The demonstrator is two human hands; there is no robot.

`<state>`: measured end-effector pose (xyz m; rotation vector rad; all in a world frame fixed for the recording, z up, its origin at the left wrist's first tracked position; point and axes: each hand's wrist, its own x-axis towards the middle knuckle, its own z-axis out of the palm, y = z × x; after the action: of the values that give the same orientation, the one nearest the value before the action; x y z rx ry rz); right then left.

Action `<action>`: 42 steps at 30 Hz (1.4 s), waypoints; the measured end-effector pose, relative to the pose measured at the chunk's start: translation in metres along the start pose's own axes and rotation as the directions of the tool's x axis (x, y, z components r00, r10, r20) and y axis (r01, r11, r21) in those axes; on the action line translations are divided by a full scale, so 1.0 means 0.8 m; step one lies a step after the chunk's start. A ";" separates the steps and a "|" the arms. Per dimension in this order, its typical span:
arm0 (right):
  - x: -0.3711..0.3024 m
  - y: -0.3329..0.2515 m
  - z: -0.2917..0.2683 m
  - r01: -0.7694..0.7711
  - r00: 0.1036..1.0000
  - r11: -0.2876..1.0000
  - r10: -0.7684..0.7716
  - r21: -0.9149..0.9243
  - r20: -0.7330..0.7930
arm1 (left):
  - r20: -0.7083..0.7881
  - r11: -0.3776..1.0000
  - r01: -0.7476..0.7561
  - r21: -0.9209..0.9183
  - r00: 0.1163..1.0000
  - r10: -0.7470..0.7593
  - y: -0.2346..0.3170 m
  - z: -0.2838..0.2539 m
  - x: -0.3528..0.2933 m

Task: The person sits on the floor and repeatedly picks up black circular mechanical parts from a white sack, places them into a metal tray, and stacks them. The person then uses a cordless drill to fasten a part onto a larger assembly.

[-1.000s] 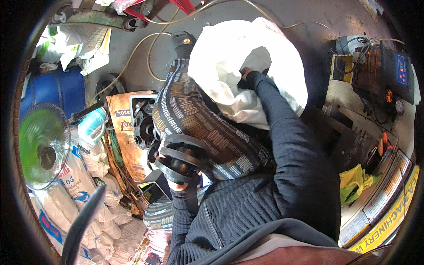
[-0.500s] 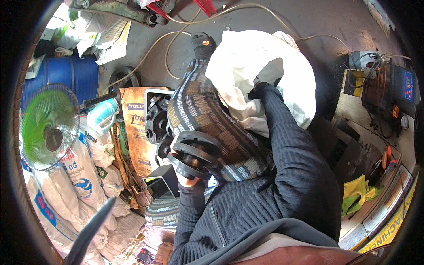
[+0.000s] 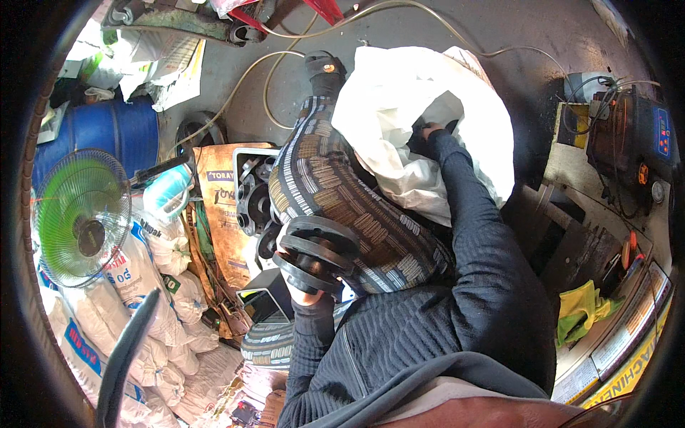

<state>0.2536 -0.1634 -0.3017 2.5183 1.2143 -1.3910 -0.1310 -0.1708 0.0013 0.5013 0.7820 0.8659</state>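
A black, round, flanged part like a spool [image 3: 319,246] rests in my left hand [image 3: 305,294], close in front of my body. My fingers wrap its lower side and are partly hidden behind it. My right hand [image 3: 432,130] reaches inside the open white sack [image 3: 364,96]. Its fingers look curled against something dark in there, mostly hidden by the hand and the sack's folds. The sack stands upright against my patterned trouser leg [image 3: 314,171], its mouth facing up.
Left of my leg, a grey crate [image 3: 250,152] holds several black round parts. Beyond it are a cardboard sheet [image 3: 217,178], a green fan [image 3: 78,217], a blue drum [image 3: 114,132] and full white sacks [image 3: 146,285]. A yellow-green glove [image 3: 581,310] lies at right. A hose [image 3: 399,8] crosses the floor.
My right hand has shifted slightly within the sack and now shows more at its opening. The left hand keeps its hold on the black part, nearly unmoved.
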 end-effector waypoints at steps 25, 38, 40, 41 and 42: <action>-0.084 -0.009 -0.064 -0.399 0.491 -0.456 -0.839 0.796 -0.235 | 0.198 0.998 -0.071 0.001 0.978 0.069 0.024 0.048 0.007; 0.034 -0.007 -0.019 0.081 0.961 0.993 -0.055 0.089 -0.269 | 0.130 0.887 -0.118 -0.445 0.972 0.195 0.009 0.024 0.021; 0.042 -0.025 -0.014 0.078 0.962 0.996 -0.064 0.043 -0.266 | 0.130 0.924 -0.234 -0.303 0.950 0.283 0.007 0.023 0.010; 0.044 -0.026 -0.015 0.076 0.959 0.996 -0.060 0.049 -0.276 | 0.055 0.917 -0.340 0.209 0.940 0.336 0.004 0.010 0.008; 0.047 -0.024 -0.019 0.080 0.955 0.994 -0.056 0.071 -0.291 | 0.041 0.865 -0.350 0.359 0.932 0.360 0.001 0.004 0.007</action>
<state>0.2635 -0.1216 -0.3134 2.8418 1.3231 -1.1335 -0.1265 -0.1657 0.0018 0.9866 0.8946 1.0762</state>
